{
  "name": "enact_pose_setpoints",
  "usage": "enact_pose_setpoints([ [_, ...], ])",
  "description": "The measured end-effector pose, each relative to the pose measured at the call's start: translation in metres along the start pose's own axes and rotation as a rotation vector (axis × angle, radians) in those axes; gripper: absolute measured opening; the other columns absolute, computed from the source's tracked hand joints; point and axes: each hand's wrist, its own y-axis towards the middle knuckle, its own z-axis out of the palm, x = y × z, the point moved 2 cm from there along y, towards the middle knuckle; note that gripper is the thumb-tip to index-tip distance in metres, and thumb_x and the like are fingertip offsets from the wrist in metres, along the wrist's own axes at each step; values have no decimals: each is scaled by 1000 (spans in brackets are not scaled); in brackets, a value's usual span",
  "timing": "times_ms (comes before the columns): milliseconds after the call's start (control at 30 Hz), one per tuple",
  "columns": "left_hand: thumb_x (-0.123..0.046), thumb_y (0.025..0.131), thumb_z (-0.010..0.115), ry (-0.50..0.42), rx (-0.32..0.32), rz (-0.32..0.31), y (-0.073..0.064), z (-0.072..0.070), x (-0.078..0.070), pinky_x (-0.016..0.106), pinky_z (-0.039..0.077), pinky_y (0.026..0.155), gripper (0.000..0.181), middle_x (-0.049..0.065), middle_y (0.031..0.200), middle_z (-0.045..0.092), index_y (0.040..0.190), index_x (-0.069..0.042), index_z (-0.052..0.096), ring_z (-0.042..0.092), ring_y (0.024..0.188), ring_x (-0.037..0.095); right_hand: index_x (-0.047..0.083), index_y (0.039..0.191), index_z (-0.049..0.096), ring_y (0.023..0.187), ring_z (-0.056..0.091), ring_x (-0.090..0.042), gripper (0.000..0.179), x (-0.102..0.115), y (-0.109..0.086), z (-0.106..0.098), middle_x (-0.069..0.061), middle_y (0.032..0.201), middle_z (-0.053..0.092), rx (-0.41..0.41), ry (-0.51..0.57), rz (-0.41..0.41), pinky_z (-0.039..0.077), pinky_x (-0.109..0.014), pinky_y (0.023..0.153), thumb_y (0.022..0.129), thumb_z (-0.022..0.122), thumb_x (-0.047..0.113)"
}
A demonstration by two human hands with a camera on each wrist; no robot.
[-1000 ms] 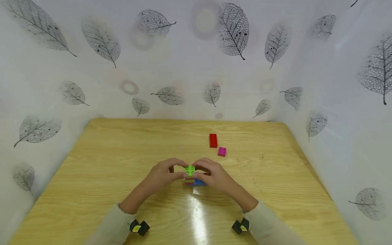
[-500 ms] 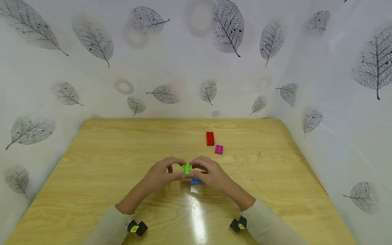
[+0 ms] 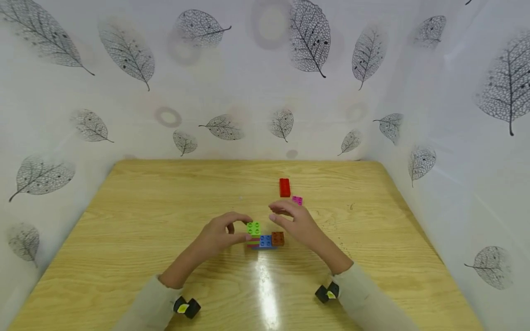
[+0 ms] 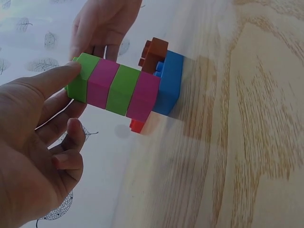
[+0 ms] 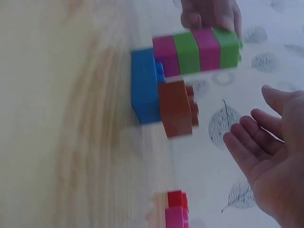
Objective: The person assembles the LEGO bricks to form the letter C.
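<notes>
A stack of alternating pink and green toy bricks (image 4: pixel 118 88) stands on one end of a blue brick (image 4: pixel 172 81), with a green brick (image 3: pixel 254 228) on top. On the blue brick's other end sits an orange-brown brick (image 5: pixel 175 109); blue studs show between the two. My left hand (image 3: pixel 218 234) pinches the top green brick between thumb and fingers. Apart from the bricks, my right hand (image 3: pixel 296 223) is raised behind and right of the stack, its fingers loosely bent and holding nothing. In the right wrist view its palm (image 5: pixel 280 166) faces the bricks.
Farther back on the wooden table (image 3: pixel 174 193) lie a red brick (image 3: pixel 285 187) and a small pink brick (image 3: pixel 297 200), the latter partly behind my right hand. A white, leaf-patterned sheet (image 3: pixel 248 92) rises behind the table and along both sides.
My right hand has let go of the top green brick and moved right and away from me, uncovering the orange-brown brick. The left hand keeps its hold on the stack.
</notes>
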Motion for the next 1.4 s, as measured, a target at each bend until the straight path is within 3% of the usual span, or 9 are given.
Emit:
enact_pose_setpoints([
  [200,-45,89,75,-9,10,3,0,0,2,28,48,63,42,-8,123,65,127,-30,67,54,84,17,8,128,65,113,64,-24,37,-21,19,-22,-11,123,65,-128,-70,39,54,-42,97,100,64,32],
  [433,-42,90,75,-14,20,-6,-1,0,2,26,46,59,43,-6,125,65,129,-26,66,52,82,17,1,135,60,118,60,-30,44,-49,46,-35,-15,127,60,-171,-87,168,51,-45,101,100,65,27],
  [733,-42,90,75,-15,22,4,-1,1,2,27,47,58,45,-6,124,65,130,-23,66,53,82,17,2,139,57,118,59,-33,50,-68,66,-33,-18,132,59,-154,-141,291,51,-49,100,98,67,28],
  [1000,-42,90,75,-15,13,-6,0,2,2,27,47,57,41,-7,122,65,127,-28,67,53,81,17,3,135,61,105,63,-29,48,-79,76,-27,-18,126,59,-121,-258,321,57,-40,83,97,69,31],
  [1400,-41,90,75,-11,11,-5,0,2,1,27,47,57,43,-6,123,65,129,-25,67,54,80,16,1,128,64,104,61,-30,45,-81,82,-19,-19,122,61,-105,-316,326,54,-44,88,94,73,30],
])
